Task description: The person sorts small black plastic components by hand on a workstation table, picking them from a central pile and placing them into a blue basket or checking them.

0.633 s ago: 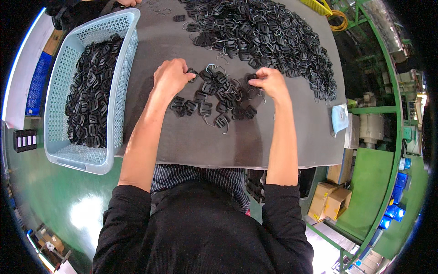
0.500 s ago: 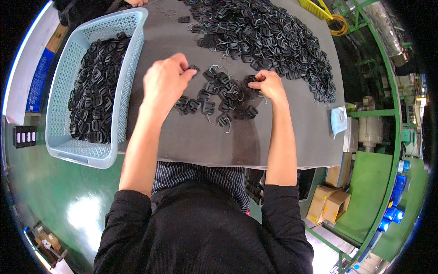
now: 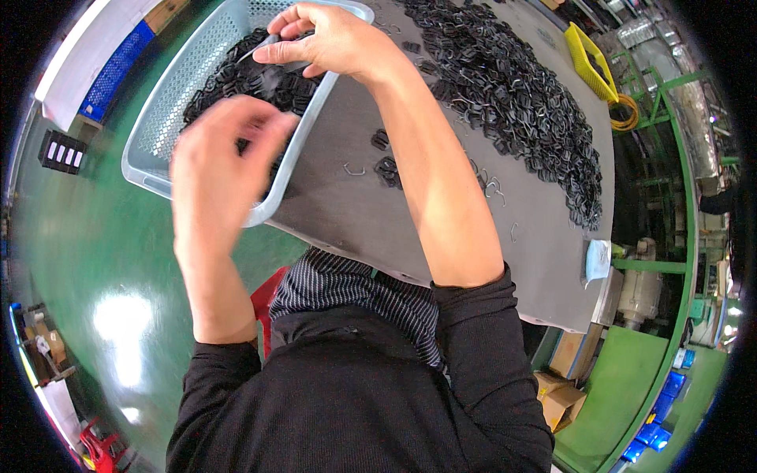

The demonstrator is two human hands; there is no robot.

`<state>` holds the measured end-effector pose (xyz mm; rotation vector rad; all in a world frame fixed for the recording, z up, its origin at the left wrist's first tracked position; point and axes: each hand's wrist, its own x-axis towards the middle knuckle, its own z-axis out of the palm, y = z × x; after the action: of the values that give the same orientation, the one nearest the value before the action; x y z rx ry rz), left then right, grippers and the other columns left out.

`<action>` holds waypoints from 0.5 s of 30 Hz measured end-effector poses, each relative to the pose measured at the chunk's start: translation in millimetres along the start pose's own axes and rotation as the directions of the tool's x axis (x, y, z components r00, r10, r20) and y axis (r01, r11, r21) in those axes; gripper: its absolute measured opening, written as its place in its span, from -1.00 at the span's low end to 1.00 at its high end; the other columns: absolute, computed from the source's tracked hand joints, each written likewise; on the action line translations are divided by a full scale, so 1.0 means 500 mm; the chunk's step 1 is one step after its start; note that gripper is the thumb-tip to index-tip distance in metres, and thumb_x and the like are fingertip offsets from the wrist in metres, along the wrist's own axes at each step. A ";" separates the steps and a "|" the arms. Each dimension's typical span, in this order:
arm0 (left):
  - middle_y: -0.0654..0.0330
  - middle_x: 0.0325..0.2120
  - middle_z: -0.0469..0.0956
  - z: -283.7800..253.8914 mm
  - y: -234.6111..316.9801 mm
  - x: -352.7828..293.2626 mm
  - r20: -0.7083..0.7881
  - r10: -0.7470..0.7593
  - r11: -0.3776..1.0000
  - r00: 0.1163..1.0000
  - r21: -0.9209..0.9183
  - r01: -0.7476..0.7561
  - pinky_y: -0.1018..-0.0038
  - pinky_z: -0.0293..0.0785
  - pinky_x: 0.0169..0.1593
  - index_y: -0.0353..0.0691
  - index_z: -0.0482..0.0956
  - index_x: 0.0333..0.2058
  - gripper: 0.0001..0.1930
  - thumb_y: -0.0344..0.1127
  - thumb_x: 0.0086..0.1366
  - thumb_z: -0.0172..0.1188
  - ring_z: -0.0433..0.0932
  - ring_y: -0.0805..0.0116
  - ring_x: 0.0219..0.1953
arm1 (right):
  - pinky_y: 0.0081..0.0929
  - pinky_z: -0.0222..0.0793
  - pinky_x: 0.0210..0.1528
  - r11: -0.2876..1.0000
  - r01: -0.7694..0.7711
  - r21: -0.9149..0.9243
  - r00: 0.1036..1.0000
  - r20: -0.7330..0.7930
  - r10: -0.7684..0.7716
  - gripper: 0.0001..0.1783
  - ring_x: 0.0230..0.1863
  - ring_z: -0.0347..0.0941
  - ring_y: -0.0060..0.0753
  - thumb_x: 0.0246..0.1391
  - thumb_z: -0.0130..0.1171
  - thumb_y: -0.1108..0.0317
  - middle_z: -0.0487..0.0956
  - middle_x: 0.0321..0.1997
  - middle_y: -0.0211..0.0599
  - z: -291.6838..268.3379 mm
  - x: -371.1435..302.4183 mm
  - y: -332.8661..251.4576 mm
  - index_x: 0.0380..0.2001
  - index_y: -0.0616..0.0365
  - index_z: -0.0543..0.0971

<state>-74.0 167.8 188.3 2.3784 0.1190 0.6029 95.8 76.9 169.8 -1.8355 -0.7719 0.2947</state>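
My left hand [image 3: 225, 158], smeared by motion, is over the near part of a light blue plastic basket [image 3: 277, 193]; what its fingers hold, if anything, I cannot make out. Black plastic buckles [image 3: 229, 83] fill much of the basket. Above the basket's far end is my right hand [image 3: 327, 39], thumb and fingers apart. A blurred dark piece shows between its fingertips, and I cannot tell whether they touch it. A few buckles [image 3: 386, 169] lie on the grey table [image 3: 339, 142], partly hidden by my right forearm. Bent wire hooks [image 3: 493, 187] lie to the right of that forearm.
A large heap of black buckles with wire hooks [image 3: 512, 94] covers the table's far right. A yellow basket [image 3: 590, 61] stands beyond it. A pale blue packet [image 3: 598, 260] is at the right edge. Green metal framing [image 3: 684, 197] runs along the right.
Both hands have moved left from the small pile on the table to over the blue basket. Most of that pile is no longer seen on the table. The view has shifted left.
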 end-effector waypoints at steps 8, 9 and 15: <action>0.08 -0.45 0.52 0.252 -0.057 -0.042 0.354 0.158 0.986 0.922 -0.101 -0.130 0.27 0.45 -0.25 -0.25 0.55 -0.38 -0.81 -0.28 0.05 0.24 0.55 0.09 -0.35 | -0.44 0.43 -0.15 0.962 -0.130 -0.241 0.984 -0.150 0.096 -0.57 -0.25 0.54 -0.38 -0.20 0.37 0.29 0.58 -0.20 -0.20 -0.153 -0.189 0.144 -0.20 0.19 0.56; 0.07 -0.40 0.52 0.297 -0.060 -0.039 0.335 0.207 0.976 0.919 -0.137 -0.169 0.27 0.45 -0.20 -0.26 0.55 -0.36 -0.78 -0.28 0.03 0.26 0.53 0.08 -0.29 | -0.40 0.42 -0.12 0.904 -0.203 -0.376 0.975 -0.162 0.151 -0.56 -0.22 0.52 -0.31 -0.23 0.38 0.31 0.56 -0.20 -0.18 -0.176 -0.237 0.179 -0.19 0.15 0.56; 0.09 -0.25 0.49 0.465 -0.039 -0.012 0.474 0.262 0.963 0.841 -0.065 -0.263 0.26 0.40 -0.05 -0.23 0.55 -0.35 -0.74 -0.24 -0.01 0.33 0.41 0.06 -0.08 | -0.26 0.37 -0.05 0.635 -0.281 -0.719 0.959 -0.236 0.158 -0.62 -0.07 0.40 -0.14 -0.28 0.36 0.34 0.51 -0.19 -0.31 -0.160 -0.377 0.278 -0.26 -0.01 0.56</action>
<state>27.2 43.8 18.3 2.4905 -0.4339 0.1131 46.7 -132.0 46.4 -2.7247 -0.5900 -0.0394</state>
